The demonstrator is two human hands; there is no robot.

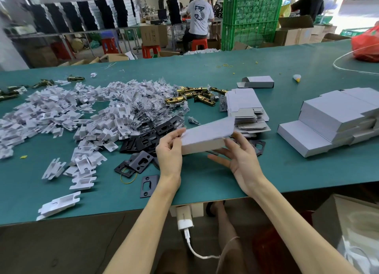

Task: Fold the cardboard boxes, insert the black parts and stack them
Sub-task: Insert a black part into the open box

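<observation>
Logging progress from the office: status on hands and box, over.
Left hand pinches the left end of the cardboard box; right hand, fingers straight, supports its right end. Box held over the table. Black plates lie just beneath.

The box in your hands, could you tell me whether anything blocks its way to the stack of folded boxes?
Nothing visible blocks it: between the box and the stack only a flat black plate lies on the table.
</observation>
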